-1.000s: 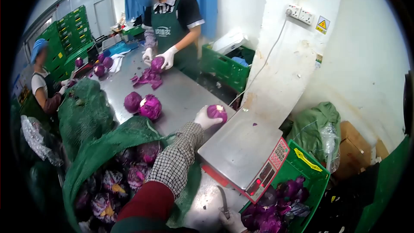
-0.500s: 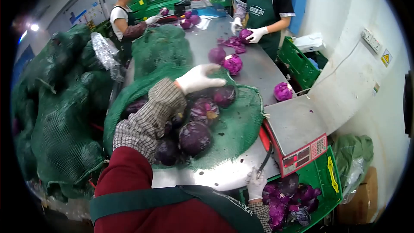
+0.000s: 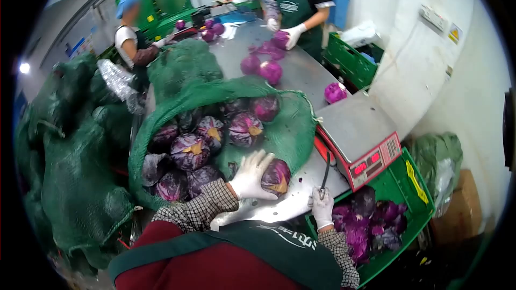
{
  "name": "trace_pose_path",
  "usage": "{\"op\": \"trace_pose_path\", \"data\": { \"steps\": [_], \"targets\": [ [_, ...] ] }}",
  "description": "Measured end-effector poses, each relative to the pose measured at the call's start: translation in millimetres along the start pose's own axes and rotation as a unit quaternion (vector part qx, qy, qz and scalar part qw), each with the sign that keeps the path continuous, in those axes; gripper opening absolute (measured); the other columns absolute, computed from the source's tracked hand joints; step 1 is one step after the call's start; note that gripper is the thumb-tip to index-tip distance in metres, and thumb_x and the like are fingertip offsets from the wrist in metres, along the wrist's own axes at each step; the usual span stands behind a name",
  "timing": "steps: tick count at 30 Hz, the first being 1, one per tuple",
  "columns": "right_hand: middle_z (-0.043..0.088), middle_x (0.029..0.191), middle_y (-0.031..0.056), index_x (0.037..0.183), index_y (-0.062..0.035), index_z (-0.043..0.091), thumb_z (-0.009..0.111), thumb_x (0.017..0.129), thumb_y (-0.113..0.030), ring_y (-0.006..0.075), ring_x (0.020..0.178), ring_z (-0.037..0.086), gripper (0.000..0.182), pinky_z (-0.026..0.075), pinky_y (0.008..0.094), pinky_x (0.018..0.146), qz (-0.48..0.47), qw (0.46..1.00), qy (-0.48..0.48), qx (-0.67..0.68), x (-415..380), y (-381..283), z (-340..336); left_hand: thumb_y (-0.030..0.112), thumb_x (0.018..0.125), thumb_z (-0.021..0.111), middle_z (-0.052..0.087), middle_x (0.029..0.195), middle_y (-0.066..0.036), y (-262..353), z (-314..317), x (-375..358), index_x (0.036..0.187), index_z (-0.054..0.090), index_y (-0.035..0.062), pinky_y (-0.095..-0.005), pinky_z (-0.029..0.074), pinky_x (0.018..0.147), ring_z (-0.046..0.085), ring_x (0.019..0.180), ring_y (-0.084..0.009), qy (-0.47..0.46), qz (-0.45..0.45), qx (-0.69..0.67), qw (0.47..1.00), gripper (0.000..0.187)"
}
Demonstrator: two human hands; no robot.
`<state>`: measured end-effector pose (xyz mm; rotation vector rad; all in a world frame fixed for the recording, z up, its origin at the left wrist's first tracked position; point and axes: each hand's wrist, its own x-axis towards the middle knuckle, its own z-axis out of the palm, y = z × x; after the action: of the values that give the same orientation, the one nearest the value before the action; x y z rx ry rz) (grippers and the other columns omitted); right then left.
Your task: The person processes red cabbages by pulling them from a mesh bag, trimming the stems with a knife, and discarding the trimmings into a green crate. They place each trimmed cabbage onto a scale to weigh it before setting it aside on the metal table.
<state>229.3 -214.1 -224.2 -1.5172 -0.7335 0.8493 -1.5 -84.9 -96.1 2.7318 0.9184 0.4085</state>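
Note:
My left hand (image 3: 252, 176), in a white glove, curves its fingers and thumb around the left side of a red cabbage (image 3: 277, 178) with a pale cut stem. This cabbage sits at the front edge of a green mesh sack (image 3: 293, 123). Inside the open sack lie several more red cabbages (image 3: 190, 151), with dark outer leaves. Near the scale, my gloved right hand (image 3: 322, 209) is closed on the handle of a knife (image 3: 326, 171), its blade pointing up and away from me.
A scale (image 3: 371, 164) with a red display stands right of the sack. Below it, a green crate (image 3: 414, 204) holds purple leaves. Full mesh sacks (image 3: 80, 177) are piled left. Across the metal table (image 3: 301, 72), two people handle cabbages; peeled cabbages (image 3: 270, 72) lie there.
My left hand has come back toward me from the sack's far side and now grips a cabbage at the near edge. Cabbages in the sack have shifted. My right hand keeps the knife.

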Motion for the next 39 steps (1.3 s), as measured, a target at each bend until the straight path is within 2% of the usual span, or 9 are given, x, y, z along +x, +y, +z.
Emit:
{"op": "trace_pose_path", "data": {
  "steps": [2,8,11,13,15,27,30,33,39],
  "targets": [
    [0.057,0.073,0.002,0.106,-0.0022,0.055,0.062,0.091,-0.009,0.0077,0.052,0.05,0.018,0.042,0.0218,0.044,0.025,0.992,0.011,0.126,-8,19,-1,0.056,0.053,0.085,0.021,0.148,-0.032,9,9,10,0.148,0.023,0.004,-0.0511,0.032,0.109,0.033,0.13,-0.051,-0.049,0.014,-0.038,0.998,0.125],
    [0.063,0.076,0.0042,0.113,0.0006,0.056,0.059,0.094,-0.013,0.0082,0.053,0.055,0.024,0.044,0.0217,0.049,-0.036,0.997,0.017,-0.066,-52,-10,14,0.055,0.051,0.085,0.02,0.146,-0.038,27,-20,44,0.148,0.018,-0.0012,-0.0475,0.038,0.106,0.038,0.126,-0.0538,-0.193,-0.049,0.02,0.98,0.13],
    [0.065,0.088,0.0133,0.114,0.0022,0.058,0.065,0.088,-0.02,0.0188,0.081,0.063,0.035,0.051,0.0308,0.076,-0.01,0.998,-0.018,-0.052,-62,-30,20,0.058,0.05,0.085,0.026,0.143,-0.039,23,-22,53,0.147,0.016,-0.0056,-0.0443,0.038,0.107,0.04,0.127,-0.0517,-0.213,-0.069,0.023,0.974,0.135],
    [0.066,0.1,0.0204,0.116,-0.0001,0.058,0.06,0.09,-0.029,0.0323,0.094,0.066,0.039,0.05,0.0373,0.083,0.002,0.988,-0.06,-0.143,-71,-66,23,0.059,0.05,0.085,0.029,0.141,-0.039,17,-20,57,0.146,0.016,-0.0085,-0.0421,0.038,0.107,0.041,0.127,-0.0491,-0.212,-0.095,0.0,0.973,0.137],
    [0.066,0.101,0.0203,0.116,-0.002,0.058,0.057,0.091,-0.032,0.036,0.096,0.065,0.039,0.05,0.0409,0.085,-0.015,0.977,-0.093,-0.192,-71,-61,29,0.061,0.049,0.084,0.033,0.138,-0.038,14,-22,60,0.144,0.015,-0.0136,-0.0385,0.039,0.106,0.044,0.127,-0.0443,-0.216,-0.097,0.001,0.972,0.14],
    [0.066,0.096,0.0216,0.108,-0.0023,0.057,0.053,0.092,-0.031,0.0406,0.089,0.064,0.033,0.05,0.0472,0.079,-0.009,0.962,-0.106,-0.251,-66,-74,40,0.065,0.049,0.082,0.039,0.132,-0.039,8,-22,77,0.141,0.017,-0.0175,-0.0341,0.043,0.102,0.051,0.12,-0.0426,-0.255,-0.122,-0.008,0.959,0.139],
    [0.064,0.08,0.0167,0.104,-0.0037,0.054,0.056,0.092,-0.026,0.0378,0.074,0.064,0.025,0.052,0.0437,0.068,-0.08,0.946,-0.084,-0.302,-60,-66,42,0.066,0.049,0.081,0.042,0.129,-0.04,7,-23,83,0.14,0.019,-0.0181,-0.0344,0.045,0.099,0.053,0.117,-0.0432,-0.263,-0.12,-0.011,0.957,0.139],
    [0.065,0.087,0.0237,0.102,-0.0014,0.056,0.053,0.092,-0.027,0.0429,0.082,0.064,0.027,0.05,0.05,0.074,-0.004,0.945,-0.104,-0.309,-55,-79,45,0.066,0.049,0.081,0.045,0.125,-0.04,3,-21,87,0.138,0.022,-0.0191,-0.035,0.046,0.097,0.055,0.114,-0.0433,-0.263,-0.112,-0.016,0.958,0.137],
    [0.062,0.068,0.0233,0.088,-0.002,0.051,0.053,0.092,-0.023,0.0436,0.064,0.063,0.021,0.05,0.0519,0.06,-0.069,0.914,-0.059,-0.394,-32,-79,46,0.069,0.051,0.078,0.05,0.12,-0.038,4,-17,96,0.13,0.032,-0.0196,-0.0362,0.049,0.093,0.058,0.109,-0.0423,-0.266,-0.111,-0.002,0.958,0.127]
  ]
}}
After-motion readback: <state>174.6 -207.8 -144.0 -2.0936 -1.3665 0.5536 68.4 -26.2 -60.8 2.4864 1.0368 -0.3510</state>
